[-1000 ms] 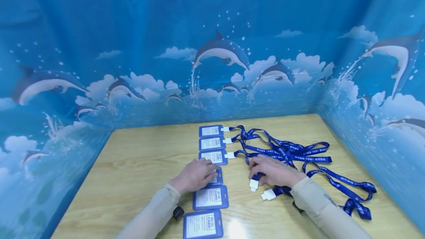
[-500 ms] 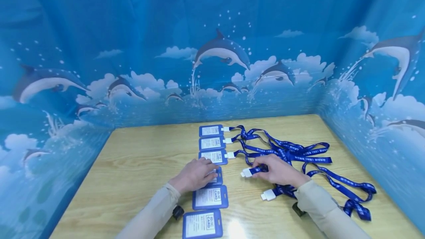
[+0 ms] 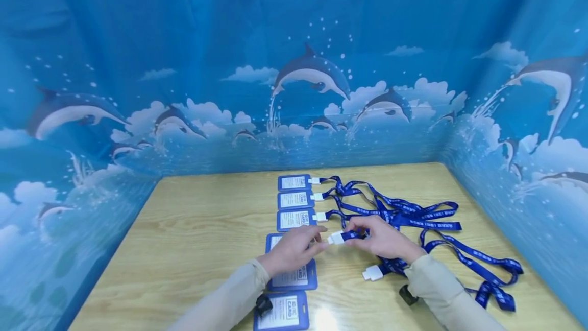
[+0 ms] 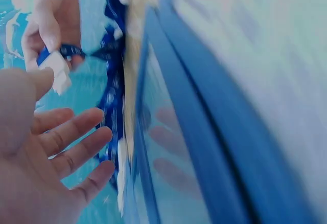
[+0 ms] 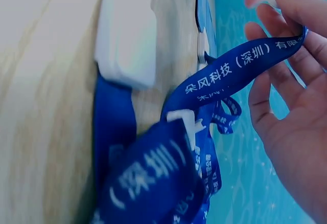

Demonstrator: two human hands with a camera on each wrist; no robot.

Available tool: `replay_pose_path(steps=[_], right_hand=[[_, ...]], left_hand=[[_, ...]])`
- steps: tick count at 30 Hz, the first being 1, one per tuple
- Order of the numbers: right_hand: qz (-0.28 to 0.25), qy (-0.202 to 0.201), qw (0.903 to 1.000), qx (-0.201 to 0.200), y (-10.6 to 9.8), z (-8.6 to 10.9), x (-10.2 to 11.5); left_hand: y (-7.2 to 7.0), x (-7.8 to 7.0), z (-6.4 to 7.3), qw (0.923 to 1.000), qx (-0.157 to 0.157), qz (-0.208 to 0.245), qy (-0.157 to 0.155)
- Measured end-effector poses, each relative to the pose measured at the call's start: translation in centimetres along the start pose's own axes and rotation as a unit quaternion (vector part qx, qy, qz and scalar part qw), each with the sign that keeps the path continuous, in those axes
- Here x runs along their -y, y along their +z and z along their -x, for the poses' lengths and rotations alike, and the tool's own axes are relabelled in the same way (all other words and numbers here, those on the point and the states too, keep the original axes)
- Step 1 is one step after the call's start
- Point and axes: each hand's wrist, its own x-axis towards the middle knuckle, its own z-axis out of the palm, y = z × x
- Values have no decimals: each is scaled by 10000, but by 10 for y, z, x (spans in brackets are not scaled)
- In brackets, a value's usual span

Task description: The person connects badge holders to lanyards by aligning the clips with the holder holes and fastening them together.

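My right hand (image 3: 383,239) pinches a blue lanyard (image 5: 235,68) just behind its white clip (image 3: 337,238), holding that end above the table. My left hand (image 3: 294,249) reaches over a blue ID card holder (image 3: 273,240), its thumb at or close to the white clip. In the left wrist view the fingers (image 4: 82,152) of this hand are spread and hold nothing; whether the thumb touches the clip is unclear. Nearer me lie two more card holders, one (image 3: 289,281) partly under the left hand and one (image 3: 289,313) at the front.
At the back, three card holders (image 3: 294,201) lie in a column, clipped to lanyards that tangle together (image 3: 404,216) on the right. Another white clip (image 3: 373,273) lies near my right wrist. A dolphin-print curtain (image 3: 220,91) surrounds the wooden table (image 3: 197,218).
The right hand has lifted the lanyard's clip and turned it leftward. The left hand has come off the card holder it rested on and moved right, toward the clip.
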Motion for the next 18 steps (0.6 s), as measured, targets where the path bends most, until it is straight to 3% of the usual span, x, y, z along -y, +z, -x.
replay_pose_path(steps=[3, 6, 9, 14, 18], right_hand=[[-58, -71, 9999, 146, 4, -1, 3], [94, -80, 9997, 192, 10, -2, 6], [512, -195, 9985, -22, 16, -3, 8], [1374, -1005, 9844, -438, 24, -7, 9], [1532, -1161, 9798, -546, 26, -8, 5]], left_hand=[[5, -8, -6, 9964, -1, 837, -125], [7, -10, -7, 9930, 14, 1140, -296], [7, -11, -6, 9910, 58, 1264, -426], [5, -10, -6, 9912, 121, 1251, -421], [3, -7, -7, 9943, 18, 999, -370]])
